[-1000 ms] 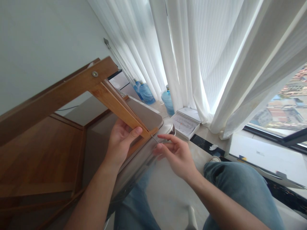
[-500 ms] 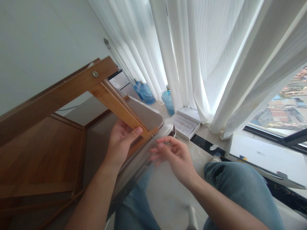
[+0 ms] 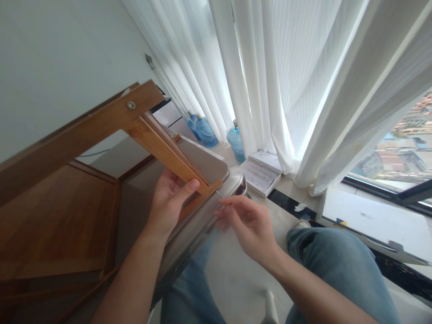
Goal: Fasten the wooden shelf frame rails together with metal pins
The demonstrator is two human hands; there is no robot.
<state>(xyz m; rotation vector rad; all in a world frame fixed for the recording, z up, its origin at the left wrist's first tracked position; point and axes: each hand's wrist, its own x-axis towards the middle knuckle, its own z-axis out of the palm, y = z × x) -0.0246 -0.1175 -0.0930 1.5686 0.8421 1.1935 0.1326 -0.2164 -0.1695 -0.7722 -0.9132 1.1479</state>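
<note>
My left hand (image 3: 168, 202) is wrapped round a slanted bar of a bamboo wooden frame (image 3: 158, 144), its thumb pressed on the bar close to the lower end joint. My right hand (image 3: 246, 222) sits just right of that joint, fingers curled in a loose pinch. A thin metal pin or tool (image 3: 219, 194) sticks out of the joint toward those fingertips, and the fingertips are slightly blurred. Behind the bar lies a grey rounded panel (image 3: 205, 164). A metal bolt head (image 3: 130, 105) shows at the frame's upper corner.
White curtains (image 3: 270, 81) hang along a window (image 3: 401, 153) on the right. Two blue water bottles (image 3: 202, 130) and a third (image 3: 236, 144) stand on the floor by them, next to a white box (image 3: 261, 173). My jeans-clad knees (image 3: 330, 252) are below.
My right hand has shifted at the joint: its fingers pinched in toward the metal pin, then turned and lowered slightly. My left hand and the frame have barely moved.
</note>
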